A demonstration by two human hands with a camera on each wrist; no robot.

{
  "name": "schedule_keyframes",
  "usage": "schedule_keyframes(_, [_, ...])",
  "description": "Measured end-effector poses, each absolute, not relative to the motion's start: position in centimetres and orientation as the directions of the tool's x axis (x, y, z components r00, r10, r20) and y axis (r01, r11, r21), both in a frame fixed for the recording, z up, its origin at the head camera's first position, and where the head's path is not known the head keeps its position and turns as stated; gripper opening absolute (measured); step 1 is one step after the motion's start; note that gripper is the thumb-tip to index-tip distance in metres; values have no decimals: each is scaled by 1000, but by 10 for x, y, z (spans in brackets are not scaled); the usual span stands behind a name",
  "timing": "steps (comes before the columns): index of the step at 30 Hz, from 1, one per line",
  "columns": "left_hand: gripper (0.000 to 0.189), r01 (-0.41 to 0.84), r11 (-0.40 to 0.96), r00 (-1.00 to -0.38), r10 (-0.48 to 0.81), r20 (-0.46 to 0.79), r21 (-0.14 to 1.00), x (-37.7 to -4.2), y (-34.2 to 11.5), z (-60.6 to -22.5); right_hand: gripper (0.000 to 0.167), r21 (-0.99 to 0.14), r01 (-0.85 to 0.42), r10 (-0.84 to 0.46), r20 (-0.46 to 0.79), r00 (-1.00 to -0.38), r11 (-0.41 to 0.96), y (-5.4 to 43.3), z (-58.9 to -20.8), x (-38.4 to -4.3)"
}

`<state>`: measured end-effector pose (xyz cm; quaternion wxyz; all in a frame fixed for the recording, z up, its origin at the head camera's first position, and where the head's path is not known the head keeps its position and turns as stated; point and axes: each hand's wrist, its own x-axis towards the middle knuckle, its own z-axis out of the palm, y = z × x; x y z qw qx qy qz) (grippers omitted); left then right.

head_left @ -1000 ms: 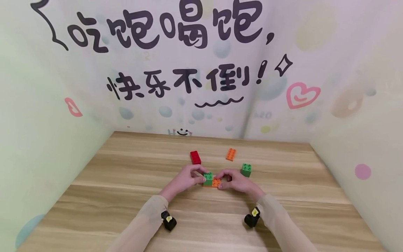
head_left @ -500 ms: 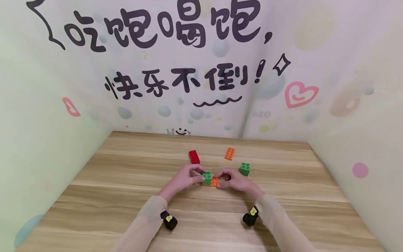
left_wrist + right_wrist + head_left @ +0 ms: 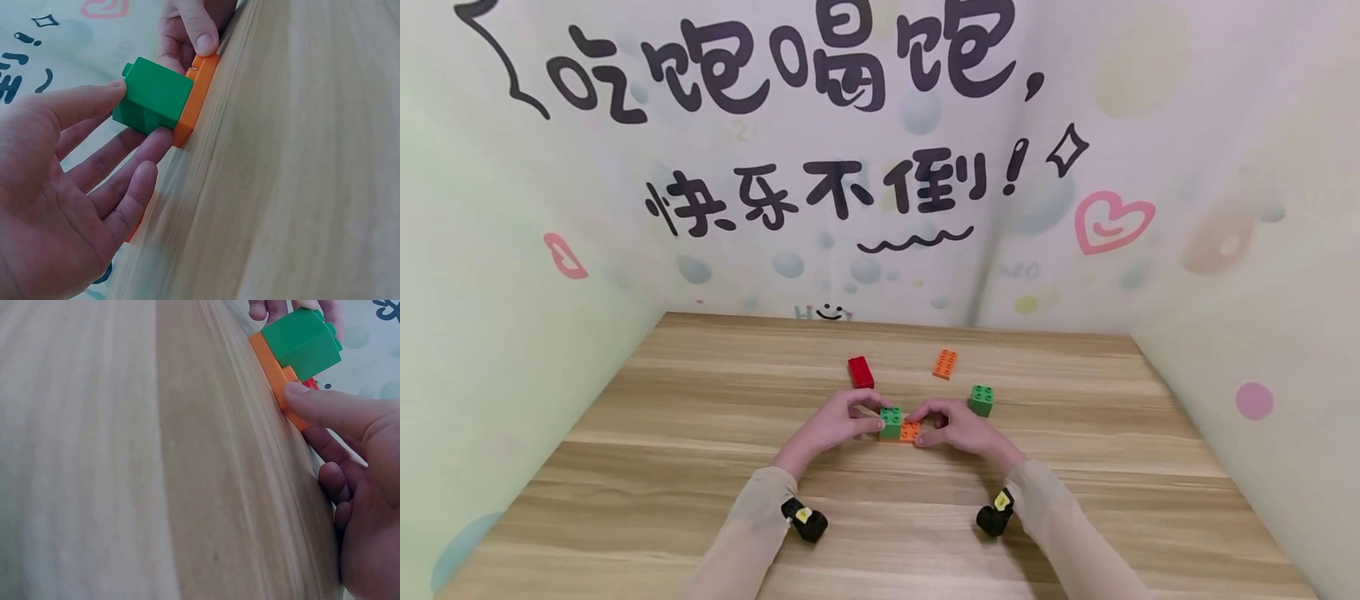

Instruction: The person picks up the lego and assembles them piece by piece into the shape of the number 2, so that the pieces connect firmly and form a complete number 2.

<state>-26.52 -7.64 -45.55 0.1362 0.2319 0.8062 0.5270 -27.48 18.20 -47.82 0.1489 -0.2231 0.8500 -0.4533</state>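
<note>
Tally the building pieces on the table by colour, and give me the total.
Green: 2 (gripped green block, loose green block)
Orange: 2 (lower orange plate beneath the gripped green block, loose orange plate)
Red: 1 (red block)
Total: 5

A chunky green block [image 3: 891, 423], upright with its studs on top, sits between the left hand's [image 3: 838, 421] thumb and fingers. Beneath it a thin orange brick [image 3: 910, 432] lies level between the hands, its bare studded end pinched by the right hand [image 3: 964, 427], its other end covered.
</note>
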Motion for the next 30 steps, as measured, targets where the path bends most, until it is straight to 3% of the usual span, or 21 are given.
schedule_keyframes(7, [30, 229, 329, -857, 515, 29, 916, -264, -76, -455, 28, -835, -235, -500, -54, -864, 497, 183, -479, -275])
schedule_keyframes(14, [30, 218, 341, -862, 507, 16, 915, -262, -75, -453, 26, -855, -225, -515, -57, -855, 468, 178, -454, -262])
schedule_keyframes(20, [30, 214, 339, -861, 509, 13, 916, -264, -75, -454, 28, -849, -227, -502, -51, -864, 477, 181, -477, -274])
schedule_keyframes(30, [31, 205, 345, -862, 508, 2, 916, -264, -76, -455, 27, -847, -223, -498, -57, -865, 483, 182, -479, -275])
